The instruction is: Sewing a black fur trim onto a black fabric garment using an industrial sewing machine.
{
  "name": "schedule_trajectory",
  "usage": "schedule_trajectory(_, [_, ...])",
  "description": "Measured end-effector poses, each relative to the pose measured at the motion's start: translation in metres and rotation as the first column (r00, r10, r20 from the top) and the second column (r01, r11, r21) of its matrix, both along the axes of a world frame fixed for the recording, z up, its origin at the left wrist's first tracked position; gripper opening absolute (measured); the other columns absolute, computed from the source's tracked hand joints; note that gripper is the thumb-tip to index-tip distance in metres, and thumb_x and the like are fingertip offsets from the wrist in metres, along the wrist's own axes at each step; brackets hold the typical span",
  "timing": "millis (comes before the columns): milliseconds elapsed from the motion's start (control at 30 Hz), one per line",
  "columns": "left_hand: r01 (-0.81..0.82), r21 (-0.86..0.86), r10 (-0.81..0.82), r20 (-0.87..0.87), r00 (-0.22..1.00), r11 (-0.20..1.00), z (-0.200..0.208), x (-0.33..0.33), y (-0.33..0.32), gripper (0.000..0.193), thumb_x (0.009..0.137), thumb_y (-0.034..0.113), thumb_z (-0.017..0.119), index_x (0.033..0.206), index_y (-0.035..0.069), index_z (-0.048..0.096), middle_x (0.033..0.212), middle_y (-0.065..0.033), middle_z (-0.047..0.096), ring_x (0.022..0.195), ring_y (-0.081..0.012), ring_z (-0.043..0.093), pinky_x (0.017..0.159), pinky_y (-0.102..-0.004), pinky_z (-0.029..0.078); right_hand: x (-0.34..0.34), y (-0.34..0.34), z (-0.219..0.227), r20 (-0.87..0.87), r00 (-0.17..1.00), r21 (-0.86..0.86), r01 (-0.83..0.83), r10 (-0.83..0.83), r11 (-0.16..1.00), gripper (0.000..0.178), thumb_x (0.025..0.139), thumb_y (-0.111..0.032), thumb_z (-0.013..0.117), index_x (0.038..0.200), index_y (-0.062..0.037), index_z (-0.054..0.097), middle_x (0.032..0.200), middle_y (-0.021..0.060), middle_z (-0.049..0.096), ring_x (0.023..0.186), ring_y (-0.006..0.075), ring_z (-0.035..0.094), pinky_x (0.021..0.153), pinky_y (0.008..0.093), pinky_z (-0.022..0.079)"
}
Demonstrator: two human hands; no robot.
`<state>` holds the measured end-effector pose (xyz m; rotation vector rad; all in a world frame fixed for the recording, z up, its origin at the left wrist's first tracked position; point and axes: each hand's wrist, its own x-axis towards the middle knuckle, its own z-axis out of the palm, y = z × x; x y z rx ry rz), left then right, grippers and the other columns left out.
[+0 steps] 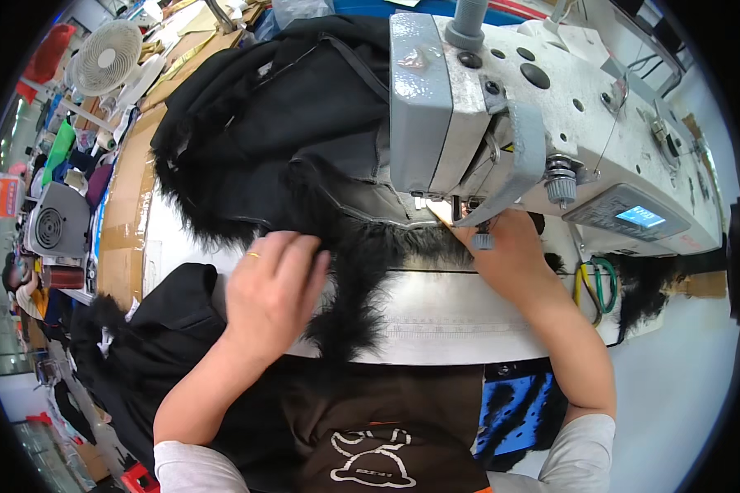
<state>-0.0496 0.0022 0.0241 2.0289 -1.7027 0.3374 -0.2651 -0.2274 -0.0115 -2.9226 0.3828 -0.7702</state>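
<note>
Left hand point(275, 287) and right hand point(514, 255) placed along black fur-trimmed cloth point(255, 123)

The left forearm rises from the lower left, leaning inward from a pale short sleeve point(197, 467). Its hand lies back upward, with the fingers pointing away from the body and bent down at the near edge of the cloth. A thin ring point(254, 255) sits on a finger toward the outer side. The left grip is loosely curled, but whether it pinches any fur cannot be told.

The right arm bends sharply at the elbow, low on the right, and its forearm slants up and inward. This hand is close beside the needle area of a pale grey sewing machine point(584, 107), back upward, with the fingers directed left and partly covered by the machine's parts. What the right grip holds, or how narrow it is, cannot be seen.

The cloth spreads over the tabletop point(444, 329), mostly left of the machine, and reaches under its head. A dark fur strip point(349, 308) hangs between the hands toward the front edge. Scissors point(614, 283) with yellow and green handles lie just right of the right forearm.
</note>
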Motion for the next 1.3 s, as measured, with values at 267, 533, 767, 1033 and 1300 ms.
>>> schedule_trajectory(267, [-0.241, 0.309, 0.214, 0.122, 0.969, 0.920, -0.016, 0.079, -0.027, 0.064, 0.079, 0.004, 0.072, 0.139, -0.005, 0.053, 0.143, -0.0218, 0.051, 0.127, -0.0413, 0.055, 0.107, -0.0432, 0.048, -0.008, -0.010, -0.004, -0.073, 0.996, 0.058, -0.041, 0.045, 0.997, 0.014, 0.066, -0.004, 0.072, 0.075, -0.0074, 0.061, 0.078, 0.0069, 0.063, 0.077, 0.0304, 0.067, 0.064, 0.0456, 0.054])
schedule_trajectory(533, [-0.278, 0.297, 0.251, 0.127, 0.960, 0.913, -0.019, 0.125, -0.034, 0.074, 0.073, -0.005, 0.069, 0.145, -0.005, 0.051, 0.144, -0.0216, 0.053, 0.130, -0.0416, 0.054, 0.111, -0.0446, 0.045, -0.006, -0.010, -0.009, -0.055, 0.993, 0.057, -0.100, 0.103, 0.993, 0.017, 0.069, -0.006, 0.073, 0.075, -0.0078, 0.058, 0.077, 0.0058, 0.061, 0.077, 0.0289, 0.067, 0.061, 0.0446, 0.054])
schedule_trajectory(767, [-0.106, 0.170, 0.101, 0.039, 0.994, 0.980, -0.001, 0.007, -0.014, 0.032, 0.082, 0.007, 0.080, 0.109, 0.002, 0.064, 0.098, -0.0141, 0.066, 0.093, -0.0344, 0.065, 0.083, -0.0427, 0.052, -0.007, -0.014, -0.015, 0.025, 0.993, 0.079, -0.114, 0.112, 0.990, 0.016, 0.069, -0.005, 0.073, 0.075, -0.0078, 0.058, 0.075, 0.0070, 0.061, 0.071, 0.0311, 0.066, 0.060, 0.0459, 0.053])
schedule_trajectory(1033, [-0.050, 0.582, 0.122, -0.085, 0.989, 0.812, -0.031, 0.020, -0.061, 0.033, 0.095, 0.012, 0.060, 0.124, -0.003, 0.060, 0.119, -0.0239, 0.066, 0.100, -0.0437, 0.067, 0.086, -0.0510, 0.057, -0.006, -0.014, -0.011, 0.054, 0.993, 0.221, -0.112, 0.103, 0.969, 0.013, 0.071, -0.008, 0.070, 0.079, -0.0041, 0.060, 0.076, 0.0124, 0.061, 0.073, 0.0362, 0.065, 0.062, 0.0489, 0.052])
schedule_trajectory(1300, [0.404, -0.033, -0.399, 0.097, 0.912, 0.914, -0.039, 0.089, -0.133, 0.035, 0.099, 0.020, 0.047, 0.117, 0.002, 0.071, 0.121, -0.0192, 0.071, 0.114, -0.0350, 0.066, 0.102, -0.0444, 0.052, -0.013, -0.021, -0.021, 0.033, 0.993, 0.288, -0.115, 0.110, 0.951, 0.012, 0.073, -0.010, 0.070, 0.081, -0.0051, 0.064, 0.077, 0.0126, 0.063, 0.074, 0.0362, 0.066, 0.065, 0.0488, 0.054])
